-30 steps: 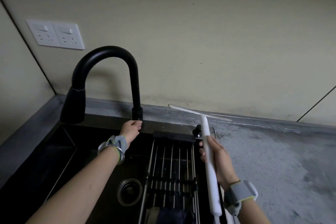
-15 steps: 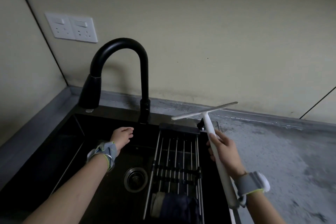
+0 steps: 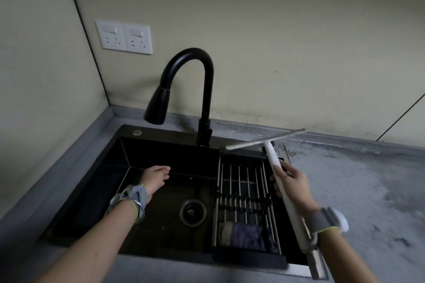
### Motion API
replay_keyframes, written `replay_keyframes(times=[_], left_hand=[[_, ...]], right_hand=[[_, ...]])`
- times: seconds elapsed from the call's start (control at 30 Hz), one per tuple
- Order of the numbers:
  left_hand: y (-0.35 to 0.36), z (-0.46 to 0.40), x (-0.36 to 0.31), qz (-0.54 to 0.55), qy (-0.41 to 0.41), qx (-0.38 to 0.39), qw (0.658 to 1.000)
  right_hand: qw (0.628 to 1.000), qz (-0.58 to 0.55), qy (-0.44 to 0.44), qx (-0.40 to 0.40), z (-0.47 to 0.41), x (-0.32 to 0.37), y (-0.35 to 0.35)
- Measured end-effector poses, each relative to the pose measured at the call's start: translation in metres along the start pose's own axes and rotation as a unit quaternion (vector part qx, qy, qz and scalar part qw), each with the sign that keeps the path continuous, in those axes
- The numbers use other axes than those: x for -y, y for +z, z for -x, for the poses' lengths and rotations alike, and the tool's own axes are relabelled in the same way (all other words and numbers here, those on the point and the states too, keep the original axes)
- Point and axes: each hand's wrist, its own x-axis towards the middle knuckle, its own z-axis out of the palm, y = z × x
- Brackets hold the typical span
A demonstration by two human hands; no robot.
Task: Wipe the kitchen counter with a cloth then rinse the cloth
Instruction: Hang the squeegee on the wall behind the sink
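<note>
- Right hand (image 3: 293, 187) grips the white handle of a squeegee (image 3: 279, 174), fingers curled round the shaft about midway up.
- Squeegee blade sits at the far end, tilted, raised over the back rim of the sink (image 3: 96, 174) and the rear edge of the counter (image 3: 358, 181); cannot tell whether it touches either.
- Handle's near end runs down past the right wrist to the sink's front right corner.
- Left hand (image 3: 155, 178) hangs over the sink basin, fingers relaxed and roughly straight, holding nothing, palm down.
- Both wrists wear grey bands.
- Cloth (image 3: 249, 236): dark bluish, bunched at the near end of the wire drain rack (image 3: 243, 195), which spans the right part of the sink. A paler item lies just left of it, too blurred to name.
- Black gooseneck faucet (image 3: 184, 89) stands at the sink's back edge, spray head pointing down over the basin's left half.
- Drain (image 3: 192, 212) is in the basin floor, between the left forearm and the rack.
- Counter is grey and mottled, right of the sink.
- Double wall socket (image 3: 124, 37) is on the wall above the faucet, to the left.
</note>
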Motion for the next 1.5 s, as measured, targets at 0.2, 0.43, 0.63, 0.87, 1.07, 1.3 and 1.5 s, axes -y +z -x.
replay_keyframes(times=[0.2, 0.43, 0.63, 0.87, 1.07, 1.3, 1.5], left_hand=[[-0.043, 0.01, 0.002, 0.005, 0.006, 0.019, 1.0], [-0.11, 0.012, 0.014, -0.01, 0.017, 0.034, 0.999], [-0.146, 0.008, 0.028, -0.011, 0.002, 0.061, 0.998], [-0.171, 0.004, 0.03, 0.001, 0.009, 0.055, 0.998], [-0.192, -0.002, 0.028, 0.028, 0.004, 0.038, 0.999], [-0.212, -0.015, 0.028, 0.047, -0.006, 0.015, 0.999], [-0.222, -0.04, 0.014, 0.078, -0.02, -0.002, 0.997]], right_hand=[[0.995, 0.053, 0.078, 0.013, 0.033, 0.013, 0.02], [0.973, 0.172, 0.069, -0.135, 0.083, 0.008, 0.06], [0.986, -0.149, 0.058, -0.044, 0.118, 0.037, 0.092], [0.945, 0.255, 0.126, -0.164, 0.13, 0.007, 0.135], [0.987, -0.049, 0.136, -0.067, 0.114, 0.024, 0.183], [0.921, -0.287, 0.254, 0.065, 0.097, 0.06, 0.258], [0.934, -0.254, 0.168, 0.187, 0.059, 0.081, 0.326]])
